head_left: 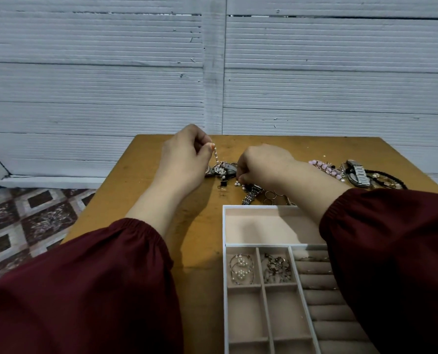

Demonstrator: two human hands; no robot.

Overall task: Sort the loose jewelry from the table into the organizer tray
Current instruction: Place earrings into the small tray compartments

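left hand (184, 154): pinches the top end of a pearl chain (215, 155), mid frame.
right hand (263, 164): pinches its lower end beside the watch pile (223, 170).
risk: the chain looks snagged there; a tug may drag the pile or snap it.
organizer tray (224, 251): lower right.

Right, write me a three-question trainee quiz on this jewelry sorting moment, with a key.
1. True or false: the organizer tray's big top compartment holds a watch.
2. The left grip pinches: A) a pearl strand; B) a ring; C) a pink bracelet.
3. Which grip pinches pearls down at table level?
Key: 1 false; 2 A; 3 the right grip.
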